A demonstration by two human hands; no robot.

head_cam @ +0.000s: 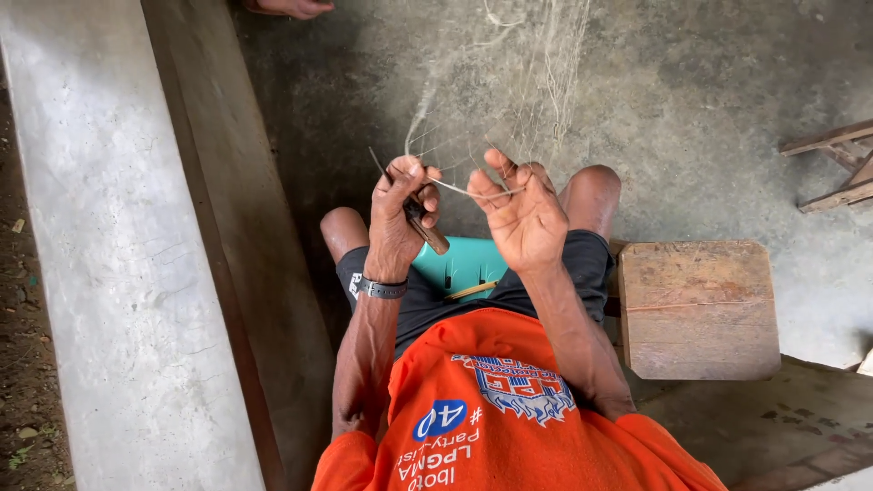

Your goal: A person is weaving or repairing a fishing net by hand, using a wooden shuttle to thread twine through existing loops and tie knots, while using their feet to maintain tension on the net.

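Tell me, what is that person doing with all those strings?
A person in an orange shirt sits on a teal stool, working on a thin fishing net that hangs in front of them. The left hand grips a small wooden-handled tool against a strand. The right hand is open, with net threads stretched over its fingers. A wooden stool stands beside them on the concrete floor.

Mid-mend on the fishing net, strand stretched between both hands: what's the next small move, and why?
Probably draw the left hand, which holds the dark-handled tool, slightly away from the right hand to tighten the strand. The strand runs between the two hands, the right fingers are spread holding mesh of the net, and it hangs slack above.
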